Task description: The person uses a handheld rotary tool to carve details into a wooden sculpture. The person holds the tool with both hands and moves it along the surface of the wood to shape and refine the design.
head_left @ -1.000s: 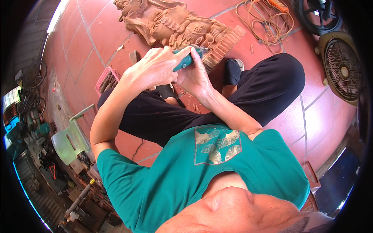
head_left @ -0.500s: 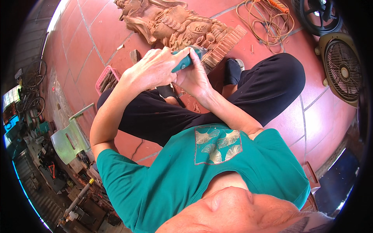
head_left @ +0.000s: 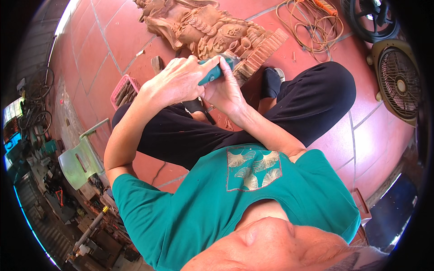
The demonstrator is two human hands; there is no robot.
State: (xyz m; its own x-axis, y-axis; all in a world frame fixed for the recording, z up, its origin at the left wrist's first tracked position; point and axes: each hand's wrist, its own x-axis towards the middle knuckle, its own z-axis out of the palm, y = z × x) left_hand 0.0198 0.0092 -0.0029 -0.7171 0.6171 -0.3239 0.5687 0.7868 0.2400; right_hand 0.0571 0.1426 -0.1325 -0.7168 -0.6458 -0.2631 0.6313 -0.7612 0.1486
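Note:
A carved wooden figure (head_left: 212,31) lies on its side on the tiles in front of me, its ridged base (head_left: 266,49) toward the right. Both my hands are closed on a teal handheld power tool (head_left: 210,74), whose head is against or very near the carving by its base. My left hand (head_left: 178,81) covers the tool's rear body from the left. From below, my right hand (head_left: 226,90) grips it with the thumb up near the head. My hands hide most of the tool, and its working tip cannot be made out.
At my left stand a pink basket (head_left: 118,90) of long, thin pieces and a pale green chair (head_left: 79,165). A wood block (head_left: 157,64) lies near the figure. Far right are a coiled orange cord (head_left: 312,31), a wheel (head_left: 370,20) and a box fan (head_left: 398,83).

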